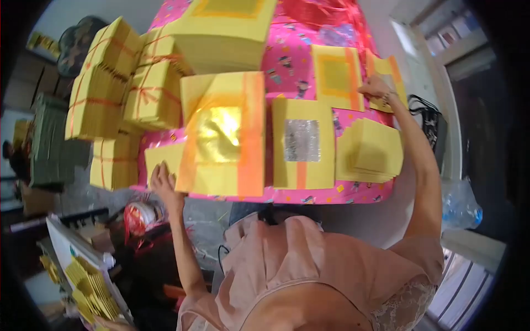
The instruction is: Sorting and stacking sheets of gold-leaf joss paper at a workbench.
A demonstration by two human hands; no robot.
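Note:
My left hand (165, 185) rests with its fingers apart on a low yellow paper stack (164, 157). Beside it lies a tall stack of joss paper with a gold foil square (218, 132) and an orange band. My right hand (378, 88) reaches to the far right, fingers closed at the left edge of a joss paper sheet (398, 83) with a pale patch. Its fingertips are partly hidden. Between my hands lie a silver-foil joss paper stack (280, 165), a gold-patched stack (335, 96) and a fanned pile of plain yellow paper (381, 149).
A pink patterned cloth (284, 71) covers the table. Tied yellow bundles (99, 105) pile up on the left; a large stack (221, 49) stands behind. Red plastic (314, 12) lies at the back. A second table (88, 237) with yellow papers is at lower left.

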